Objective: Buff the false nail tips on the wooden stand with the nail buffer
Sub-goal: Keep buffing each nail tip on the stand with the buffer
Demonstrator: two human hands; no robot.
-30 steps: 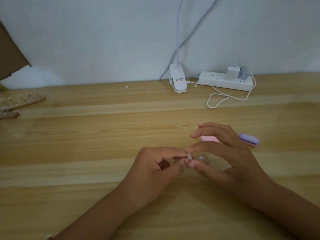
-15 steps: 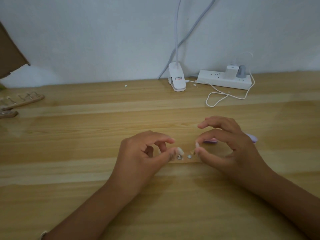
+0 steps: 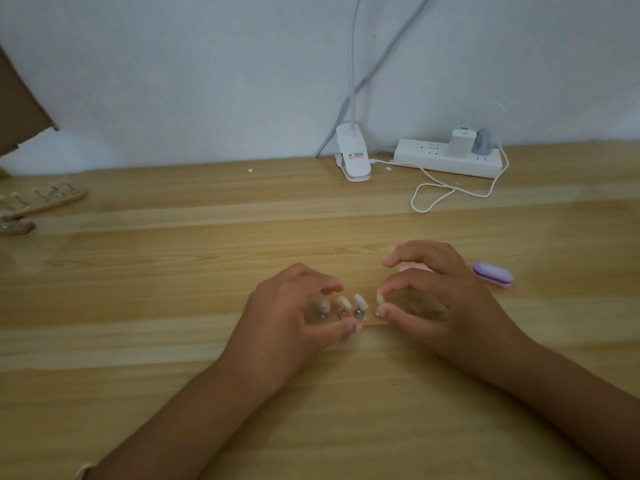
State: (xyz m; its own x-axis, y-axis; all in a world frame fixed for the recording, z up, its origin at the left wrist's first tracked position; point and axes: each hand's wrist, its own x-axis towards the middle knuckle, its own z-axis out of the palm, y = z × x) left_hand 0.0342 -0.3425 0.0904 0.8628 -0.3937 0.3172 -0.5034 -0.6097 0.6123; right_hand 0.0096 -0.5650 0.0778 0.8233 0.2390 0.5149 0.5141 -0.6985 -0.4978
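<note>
Drawn apart, right hand (image 3: 443, 306) pinches a nail tip (image 3: 380, 299); whether left hand (image 3: 284, 317) grips is unclear.

A single wide-angle view from the person's head, looking forward and down across the table (image 3: 138, 341) to the wall (image 3: 173, 81) behind it. The camera sits close over the near part of the table: both forearms come in from the bottom edge, and the left hand (image 3: 287, 317) and right hand (image 3: 440, 306) lie just below mid-frame, with the table's far edge crossing the upper third
</note>
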